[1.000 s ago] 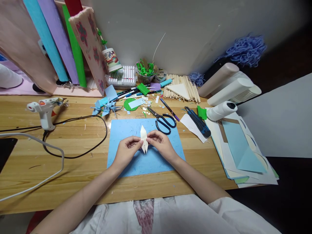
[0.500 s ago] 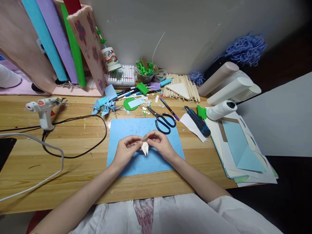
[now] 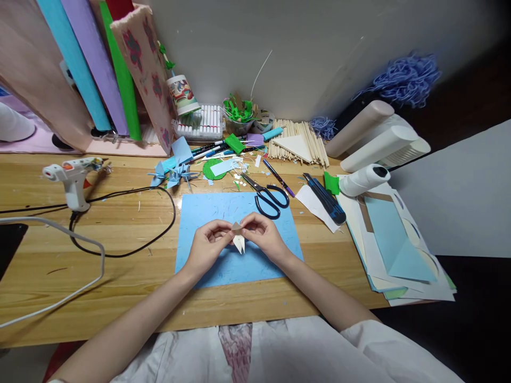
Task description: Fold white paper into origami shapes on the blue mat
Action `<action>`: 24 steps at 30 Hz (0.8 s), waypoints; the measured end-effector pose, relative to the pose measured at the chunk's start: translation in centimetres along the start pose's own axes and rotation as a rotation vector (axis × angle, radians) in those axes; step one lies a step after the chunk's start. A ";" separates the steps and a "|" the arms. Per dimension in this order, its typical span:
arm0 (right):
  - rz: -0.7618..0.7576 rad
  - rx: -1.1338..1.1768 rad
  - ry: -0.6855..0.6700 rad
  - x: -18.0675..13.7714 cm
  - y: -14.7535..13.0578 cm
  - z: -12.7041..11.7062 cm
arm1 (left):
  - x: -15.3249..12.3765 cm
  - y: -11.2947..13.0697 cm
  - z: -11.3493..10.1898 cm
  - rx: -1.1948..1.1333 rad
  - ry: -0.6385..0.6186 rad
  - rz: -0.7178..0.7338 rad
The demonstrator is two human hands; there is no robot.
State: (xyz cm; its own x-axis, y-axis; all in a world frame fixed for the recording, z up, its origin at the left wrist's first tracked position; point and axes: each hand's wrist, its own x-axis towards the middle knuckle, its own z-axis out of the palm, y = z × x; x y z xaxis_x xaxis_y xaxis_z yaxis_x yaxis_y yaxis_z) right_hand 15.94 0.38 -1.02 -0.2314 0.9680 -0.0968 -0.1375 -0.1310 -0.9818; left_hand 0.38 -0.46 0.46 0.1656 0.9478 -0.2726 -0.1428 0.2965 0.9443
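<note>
Two hands, left [image 3: 207,243] and right [image 3: 264,235], each pinch a side of the folded paper [image 3: 238,238] in a narrow grip above the blue sheet [image 3: 207,210], steadying it for creasing.

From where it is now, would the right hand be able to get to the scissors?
Probably yes. The scissors lie open on the table just beyond the right hand, nothing between them, but that hand is pinching the folded paper with the left hand.
</note>
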 end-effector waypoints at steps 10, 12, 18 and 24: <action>0.102 0.190 -0.035 0.0 0.1 0.1 | -0.3 -0.1 -0.2 0.058 -0.080 0.103; 0.095 0.182 -0.038 -0.1 0.1 0.1 | -0.4 0.1 -0.3 0.071 -0.096 0.132; -0.033 -0.018 -0.049 -0.1 -0.3 -0.1 | -0.6 0.1 0.0 0.146 -0.036 0.167; -0.064 -0.084 -0.046 -0.1 -0.3 -0.3 | -0.2 -0.6 0.0 0.033 0.016 0.071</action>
State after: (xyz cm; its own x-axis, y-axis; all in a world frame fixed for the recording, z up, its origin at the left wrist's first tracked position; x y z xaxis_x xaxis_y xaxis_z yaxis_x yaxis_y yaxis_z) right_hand 16.31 0.40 -0.72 -0.2689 0.9628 -0.0276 -0.0726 -0.0488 -0.9962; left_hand 0.49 -0.80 -0.08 0.1405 0.9681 -0.2073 -0.1211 0.2246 0.9669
